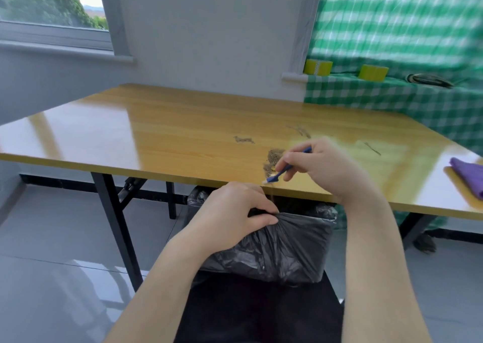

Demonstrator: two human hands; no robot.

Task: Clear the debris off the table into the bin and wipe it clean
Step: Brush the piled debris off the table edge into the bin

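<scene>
Head view, mid-frame: sweeping step in hand, by judgement. Right hand (322, 166) clenched round a small blue brush (285, 168), bristles at the near tabletop (156, 133) edge. Left hand (234, 212) gripping the black liner of the bin (290, 248) just below that edge. Debris (273, 159) heaped beside the brush, thinner streaks farther back. Next: drawing those streaks forward, then fetching the purple cloth (467, 176) at right edge. No readable writing anywhere.
</scene>
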